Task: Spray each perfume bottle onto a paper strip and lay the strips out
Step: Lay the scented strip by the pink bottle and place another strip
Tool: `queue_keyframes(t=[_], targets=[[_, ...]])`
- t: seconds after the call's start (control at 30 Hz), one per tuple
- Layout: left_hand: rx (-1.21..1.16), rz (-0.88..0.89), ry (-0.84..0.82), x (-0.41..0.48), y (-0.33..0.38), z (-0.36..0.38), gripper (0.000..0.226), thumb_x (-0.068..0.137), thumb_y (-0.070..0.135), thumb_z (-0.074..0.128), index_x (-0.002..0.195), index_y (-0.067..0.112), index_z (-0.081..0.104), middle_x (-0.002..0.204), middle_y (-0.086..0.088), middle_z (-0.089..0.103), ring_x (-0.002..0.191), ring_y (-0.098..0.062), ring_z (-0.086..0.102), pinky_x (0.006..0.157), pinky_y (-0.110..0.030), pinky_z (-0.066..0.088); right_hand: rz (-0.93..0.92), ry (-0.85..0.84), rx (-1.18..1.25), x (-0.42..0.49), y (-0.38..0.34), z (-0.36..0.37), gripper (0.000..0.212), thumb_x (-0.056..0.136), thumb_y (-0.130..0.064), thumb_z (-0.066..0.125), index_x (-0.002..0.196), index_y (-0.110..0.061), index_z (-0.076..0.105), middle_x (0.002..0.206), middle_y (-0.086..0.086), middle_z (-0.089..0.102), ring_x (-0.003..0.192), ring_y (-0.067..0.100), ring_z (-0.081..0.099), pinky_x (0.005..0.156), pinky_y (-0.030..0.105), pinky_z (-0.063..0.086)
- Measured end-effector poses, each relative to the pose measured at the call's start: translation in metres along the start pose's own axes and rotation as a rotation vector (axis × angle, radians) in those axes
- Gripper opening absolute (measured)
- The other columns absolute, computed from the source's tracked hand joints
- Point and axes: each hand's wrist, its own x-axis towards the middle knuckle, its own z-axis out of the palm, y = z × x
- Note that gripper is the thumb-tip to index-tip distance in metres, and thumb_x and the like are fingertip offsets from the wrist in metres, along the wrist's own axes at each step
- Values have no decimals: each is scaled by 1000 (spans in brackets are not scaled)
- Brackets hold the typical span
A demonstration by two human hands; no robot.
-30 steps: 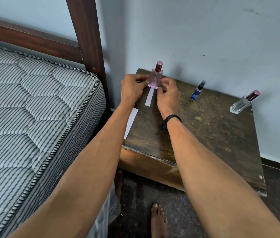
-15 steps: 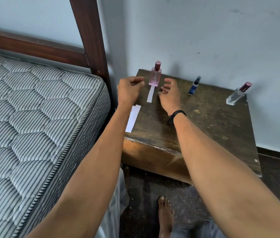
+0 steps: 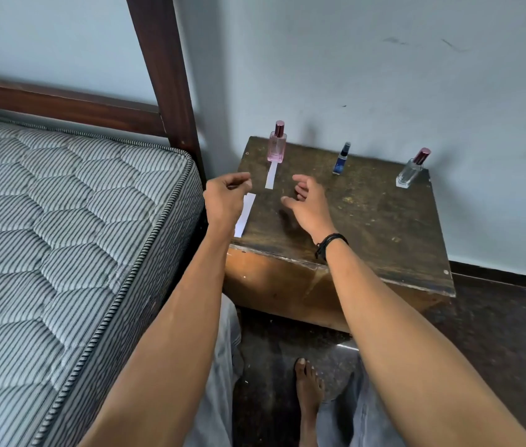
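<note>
A pink perfume bottle [image 3: 276, 146] with a maroon cap stands upright at the back left of the dark wooden bedside table [image 3: 374, 227]. One white paper strip [image 3: 271, 175] lies flat just in front of it. A small blue bottle [image 3: 341, 159] and a clear bottle [image 3: 411, 171] with a maroon cap stand further right along the wall. A few spare white strips [image 3: 244, 216] lie at the table's left edge. My left hand [image 3: 226, 198] hovers over them, fingers loosely curled, holding nothing. My right hand [image 3: 308, 201] hovers with relaxed, spread fingers, also empty.
A striped mattress [image 3: 61, 237] in a dark wooden bed frame [image 3: 164, 75] presses against the table's left side. A pale wall stands right behind the bottles. My bare foot [image 3: 308, 385] rests on the dark floor below the table's front edge.
Both hands have let go of the pink bottle and the strip in front of it and drawn back toward me. The bottle and strip stay in place.
</note>
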Motion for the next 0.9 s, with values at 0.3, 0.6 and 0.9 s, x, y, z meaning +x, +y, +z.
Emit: queue_keyframes(t=[0.3,0.6,0.9], targets=[[39,-32,-52,-14,-7,-18,19,84,4,74,97,18,78,90,1,77,89,-11,74,90,-34,60,36,-34,29,-28,-17,-2,21,91,-29,74,111,-30,69,121,-3,59,114,17,62,100,48,55],[260,-51,-135,-14,-15,-59,28,83,-4,71,98,19,78,89,3,76,86,-13,73,86,-37,61,-77,-102,-138,-41,-36,10,6,94,-23,72,98,-22,75,89,-9,73,80,9,71,83,36,61],[515,34,-347,-2,-11,-63,24,81,10,79,98,27,79,89,11,75,85,-6,68,93,-31,55,-88,-150,-302,-34,-24,27,8,92,-24,76,100,-23,76,88,-9,71,84,11,70,86,36,58]])
